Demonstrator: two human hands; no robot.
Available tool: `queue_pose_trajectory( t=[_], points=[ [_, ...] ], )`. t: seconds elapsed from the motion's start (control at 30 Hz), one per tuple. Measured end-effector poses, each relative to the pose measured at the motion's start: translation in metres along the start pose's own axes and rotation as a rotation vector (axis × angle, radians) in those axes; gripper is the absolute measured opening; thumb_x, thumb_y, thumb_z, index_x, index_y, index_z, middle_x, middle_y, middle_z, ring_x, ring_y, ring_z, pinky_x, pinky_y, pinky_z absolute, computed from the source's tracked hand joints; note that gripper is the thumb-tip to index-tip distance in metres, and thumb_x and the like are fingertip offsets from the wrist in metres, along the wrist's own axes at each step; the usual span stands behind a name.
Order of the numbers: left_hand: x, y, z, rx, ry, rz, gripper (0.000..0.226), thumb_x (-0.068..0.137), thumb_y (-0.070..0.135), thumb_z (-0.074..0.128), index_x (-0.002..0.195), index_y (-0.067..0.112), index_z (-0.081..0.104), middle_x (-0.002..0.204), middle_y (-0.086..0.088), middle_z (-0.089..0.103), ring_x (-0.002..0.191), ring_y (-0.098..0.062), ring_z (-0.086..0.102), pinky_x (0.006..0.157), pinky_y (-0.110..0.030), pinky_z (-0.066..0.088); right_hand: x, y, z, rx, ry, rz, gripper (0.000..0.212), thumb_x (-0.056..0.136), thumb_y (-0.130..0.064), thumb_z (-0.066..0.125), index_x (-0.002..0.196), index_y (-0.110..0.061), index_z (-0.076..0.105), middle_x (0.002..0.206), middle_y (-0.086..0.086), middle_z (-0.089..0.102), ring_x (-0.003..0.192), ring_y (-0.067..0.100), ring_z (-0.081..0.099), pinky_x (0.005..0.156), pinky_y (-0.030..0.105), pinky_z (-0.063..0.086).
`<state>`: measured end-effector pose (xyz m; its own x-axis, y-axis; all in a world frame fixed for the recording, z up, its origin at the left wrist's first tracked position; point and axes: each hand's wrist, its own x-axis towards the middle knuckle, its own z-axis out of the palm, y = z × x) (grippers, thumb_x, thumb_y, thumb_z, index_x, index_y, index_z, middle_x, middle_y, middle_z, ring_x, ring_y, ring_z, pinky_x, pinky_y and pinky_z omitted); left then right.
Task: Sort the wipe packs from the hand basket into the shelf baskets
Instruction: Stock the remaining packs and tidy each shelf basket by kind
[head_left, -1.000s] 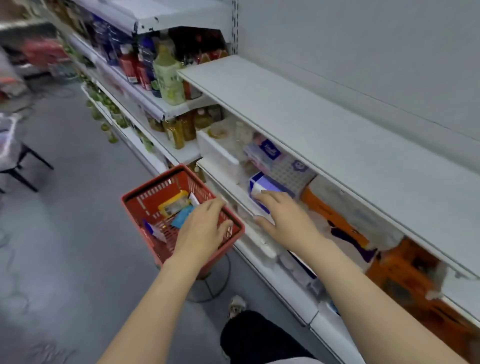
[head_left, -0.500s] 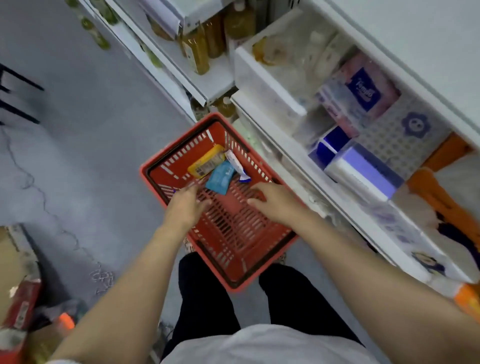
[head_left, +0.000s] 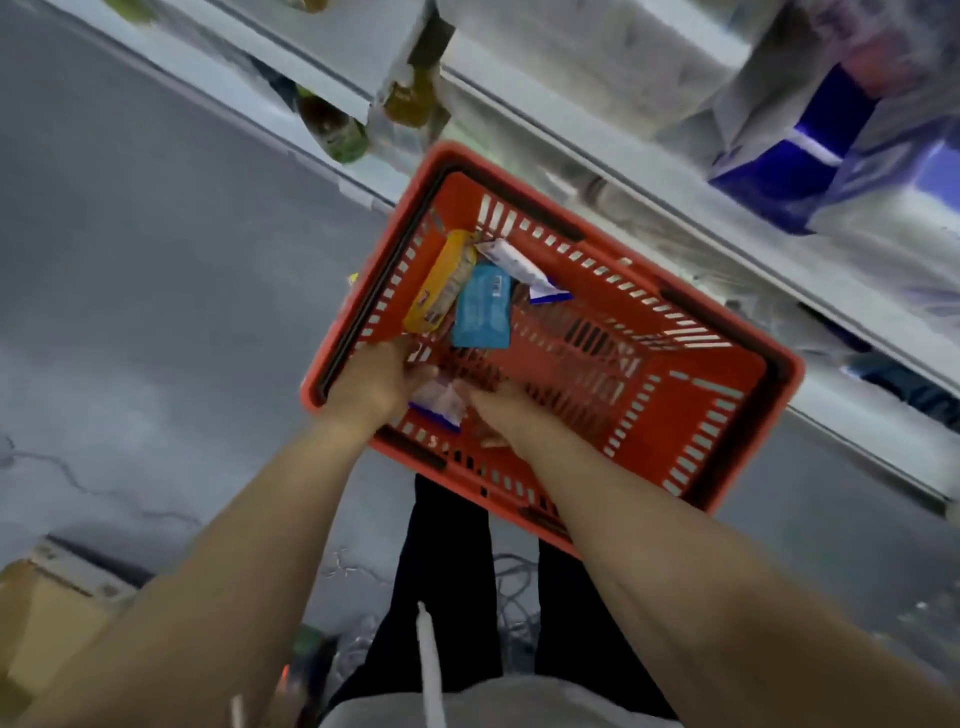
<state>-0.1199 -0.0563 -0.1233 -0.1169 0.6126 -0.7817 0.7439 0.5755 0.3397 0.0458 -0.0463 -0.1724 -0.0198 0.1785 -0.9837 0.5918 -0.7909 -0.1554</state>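
A white wipe pack, not handled half a second earlier, is now gripped between the left hand and right hand, fingers curled on it, low inside the red hand basket. Yellow pack and blue pack are observed unmoved.

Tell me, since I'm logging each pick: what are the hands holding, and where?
Both hands, left and right, grip a small white, blue-edged plastic wipe pack at opposite ends.
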Motion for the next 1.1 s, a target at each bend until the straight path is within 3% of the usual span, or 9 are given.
queue_pose_trajectory(
  t=[0.13, 0.23, 0.33, 0.43, 0.53, 0.67, 0.77, 0.87, 1.1],
  points=[
    [0.011, -0.005, -0.002, -0.023, -0.085, -0.007, 0.042, 0.096, 0.041, 0.055, 0.133, 0.022, 0.056, 0.132, -0.005, 0.061, 0.118, -0.026, 0.057, 0.094, -0.033, 0.045, 0.021, -0.011, 0.024, -0.122, 0.075, 0.111, 0.057, 0.072, -0.060, 0.076, 0.099, -0.016, 0.052, 0.076, -0.001, 0.050, 0.063, 0.013, 0.048, 0.056, 0.026, 0.042],
    [0.016, -0.006, 0.004, -0.037, -0.131, -0.043, 0.047, 0.096, 0.044, 0.054, 0.138, 0.024, 0.050, 0.136, -0.006, 0.058, 0.123, -0.027, 0.054, 0.088, -0.030, 0.040, 0.033, -0.010, 0.025, -0.173, 0.035, 0.140, 0.061, 0.075, -0.044, 0.081, 0.118, -0.009, 0.056, 0.096, 0.005, 0.061, 0.079, 0.019, 0.059, 0.061, 0.026, 0.045],
    [0.022, -0.006, 0.005, -0.043, -0.155, -0.061, 0.052, 0.096, 0.048, 0.051, 0.142, 0.023, 0.047, 0.140, -0.005, 0.055, 0.127, -0.027, 0.051, 0.091, -0.029, 0.039, 0.035, -0.001, 0.020, 0.211, -0.002, 0.115, 0.055, 0.083, -0.017, 0.078, 0.130, 0.000, 0.057, 0.124, 0.014, 0.064, 0.096, 0.023, 0.063, 0.070, 0.028, 0.051],
    [0.028, 0.000, 0.004, -0.306, -0.156, -0.119, 0.043, 0.095, 0.037, 0.059, 0.133, 0.018, 0.056, 0.132, -0.007, 0.061, 0.117, -0.025, 0.059, 0.092, -0.031, 0.045, 0.019, 0.006, 0.008, 0.525, -0.136, -0.002, 0.027, 0.083, -0.004, 0.074, 0.110, -0.004, 0.070, 0.096, 0.008, 0.076, 0.073, 0.014, 0.072, 0.056, 0.022, 0.054],
    [0.030, 0.006, 0.007, -0.699, -0.100, -0.228, 0.025, 0.093, 0.015, 0.064, 0.118, 0.013, 0.064, 0.119, -0.012, 0.067, 0.102, -0.024, 0.065, 0.086, -0.037, 0.053, 0.016, -0.002, -0.012, 0.587, -0.112, -0.142, 0.021, 0.083, -0.015, 0.077, 0.104, -0.015, 0.073, 0.096, 0.002, 0.077, 0.080, 0.012, 0.072, 0.062, 0.025, 0.055],
    [0.031, 0.009, 0.018, -0.923, -0.012, -0.378, 0.027, 0.094, 0.007, 0.060, 0.121, 0.004, 0.061, 0.122, -0.017, 0.065, 0.111, -0.032, 0.063, 0.095, -0.050, 0.052, 0.041, -0.034, -0.031, 0.483, 0.230, -0.263, 0.037, 0.083, -0.036, 0.076, 0.118, -0.025, 0.069, 0.119, -0.004, 0.069, 0.109, 0.016, 0.065, 0.090, 0.034, 0.052],
    [0.033, 0.008, 0.025, -0.993, 0.047, -0.436, 0.033, 0.095, 0.007, 0.058, 0.128, 0.002, 0.057, 0.127, -0.019, 0.062, 0.114, -0.033, 0.061, 0.097, -0.052, 0.050, 0.062, -0.055, -0.028, 0.359, 0.315, -0.278, 0.046, 0.083, -0.033, 0.077, 0.125, -0.021, 0.064, 0.122, -0.003, 0.068, 0.108, 0.017, 0.064, 0.085, 0.030, 0.054],
    [0.035, 0.008, 0.028, -0.983, 0.090, -0.434, 0.036, 0.096, 0.008, 0.058, 0.131, 0.003, 0.055, 0.129, -0.018, 0.061, 0.115, -0.033, 0.061, 0.097, -0.051, 0.050, 0.080, -0.062, -0.024, 0.277, 0.387, -0.198, 0.055, 0.077, -0.033, 0.082, 0.124, -0.018, 0.060, 0.122, 0.002, 0.067, 0.107, 0.022, 0.066, 0.090, 0.039, 0.056],
    [0.037, 0.010, 0.036, -1.059, 0.124, -0.426, 0.031, 0.097, 0.009, 0.057, 0.127, 0.010, 0.057, 0.125, -0.012, 0.064, 0.112, -0.027, 0.063, 0.092, -0.045, 0.053, 0.093, -0.061, -0.027, 0.192, 0.385, -0.166, 0.048, 0.081, -0.030, 0.079, 0.123, -0.014, 0.063, 0.124, 0.007, 0.067, 0.106, 0.024, 0.067, 0.091, 0.040, 0.056]
  ],
)
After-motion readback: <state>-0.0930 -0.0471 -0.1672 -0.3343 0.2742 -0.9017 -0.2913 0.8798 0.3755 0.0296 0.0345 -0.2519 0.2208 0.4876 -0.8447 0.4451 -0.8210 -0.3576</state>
